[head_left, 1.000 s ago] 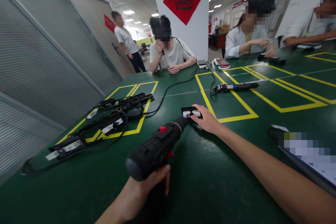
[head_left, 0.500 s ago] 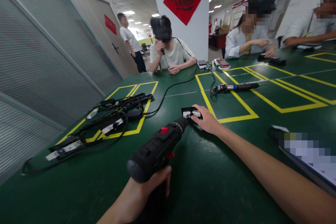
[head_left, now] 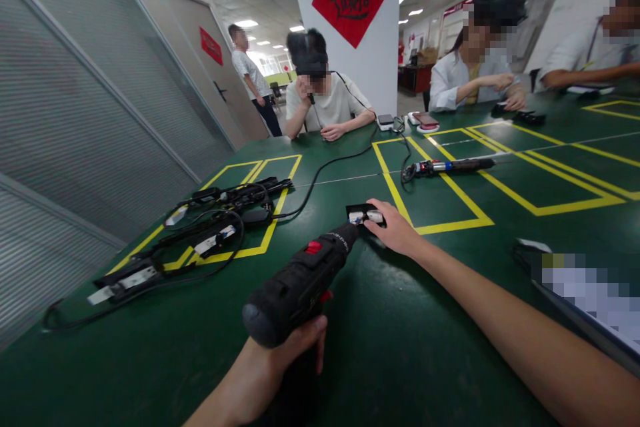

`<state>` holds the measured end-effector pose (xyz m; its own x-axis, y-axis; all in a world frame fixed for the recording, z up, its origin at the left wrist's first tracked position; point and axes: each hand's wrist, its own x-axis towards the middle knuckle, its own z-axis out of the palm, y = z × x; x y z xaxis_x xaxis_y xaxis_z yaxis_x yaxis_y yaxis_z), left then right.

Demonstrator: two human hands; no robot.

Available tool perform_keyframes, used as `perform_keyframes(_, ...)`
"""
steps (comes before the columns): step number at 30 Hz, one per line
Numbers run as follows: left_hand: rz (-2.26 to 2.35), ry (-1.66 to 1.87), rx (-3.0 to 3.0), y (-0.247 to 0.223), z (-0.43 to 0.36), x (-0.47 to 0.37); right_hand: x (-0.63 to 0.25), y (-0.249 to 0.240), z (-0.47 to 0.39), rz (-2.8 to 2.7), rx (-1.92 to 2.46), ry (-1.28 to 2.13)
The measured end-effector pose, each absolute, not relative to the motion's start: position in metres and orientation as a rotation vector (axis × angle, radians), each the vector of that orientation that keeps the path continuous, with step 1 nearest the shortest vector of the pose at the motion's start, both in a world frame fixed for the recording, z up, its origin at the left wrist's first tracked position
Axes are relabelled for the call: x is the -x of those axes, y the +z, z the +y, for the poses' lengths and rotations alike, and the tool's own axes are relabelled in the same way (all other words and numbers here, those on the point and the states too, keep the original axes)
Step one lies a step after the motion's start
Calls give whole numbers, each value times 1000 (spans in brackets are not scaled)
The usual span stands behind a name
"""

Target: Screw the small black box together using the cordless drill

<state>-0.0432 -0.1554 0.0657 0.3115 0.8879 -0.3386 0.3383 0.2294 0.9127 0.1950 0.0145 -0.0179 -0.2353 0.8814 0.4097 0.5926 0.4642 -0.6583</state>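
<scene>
My left hand [head_left: 287,353] is wrapped round the grip of a black cordless drill [head_left: 300,287] with red switches. The drill points away from me, and its chuck end meets a small black plate with white parts [head_left: 357,215] on the green table. Whether the bit touches the plate is hidden behind the chuck. My right hand [head_left: 396,232] grips the plate's right side, thumb in front and fingers behind.
Black cabled assemblies [head_left: 215,220] lie inside yellow tape on the left. A wired, pen-shaped tool [head_left: 450,165] rests further back. On the right is a dark-edged, blurred-out device [head_left: 590,300]. Co-workers sit at the table's far side, and a person [head_left: 250,73] stands behind.
The standing person in the background has moved slightly to the right. My hands, the drill and the plate look nearly unchanged.
</scene>
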Motion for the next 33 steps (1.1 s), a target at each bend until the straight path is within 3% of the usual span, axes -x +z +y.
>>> perform_keyframes(33, 1220, 582, -1309, 71, -152, 42, -195, -16, 12, -1951, 1241, 477)
